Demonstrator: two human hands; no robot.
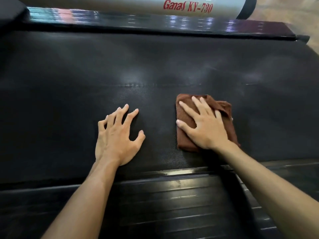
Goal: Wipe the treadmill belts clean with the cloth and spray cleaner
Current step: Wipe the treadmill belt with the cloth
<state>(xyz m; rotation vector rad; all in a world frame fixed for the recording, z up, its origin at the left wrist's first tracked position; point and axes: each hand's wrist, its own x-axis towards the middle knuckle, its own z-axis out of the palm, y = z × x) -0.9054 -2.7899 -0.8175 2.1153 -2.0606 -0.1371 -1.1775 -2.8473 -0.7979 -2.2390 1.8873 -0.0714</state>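
A: Where is your right hand (pixel 203 125) just now?

B: It lies flat on the brown cloth (pixel 188 144), your fingers straight and spread, palm pressing down. You aren't clutching the cloth; the hand only rests on top and pins it to the belt (pixel 155 66).

A: And the cloth itself?

B: Folded into a rough rectangle, lying on the black belt to the right of centre, nearer your edge than the far one. A fold of it bunches up beside your little finger, on the right side.

A: What about your left hand (pixel 117 135)?

B: It sits on the belt well apart from the cloth, holding nothing. The fingers are spread and arched, the tips touching the textured surface, thumb out to the right. Whether the palm itself touches the belt I can't quite tell from this angle.

A: Anything else around you?

B: A glossy black side rail (pixel 172 195) with ridges runs along the near edge, under your forearms. Another dark rail (pixel 155 26) runs along the far edge, catching reflections. Beyond it is a pale cover (pixel 120 4) with red lettering that reads "KY-730". A faint seam (pixel 134 85) crosses the belt just past your fingertips, and pale hazy patches show on the belt further out.
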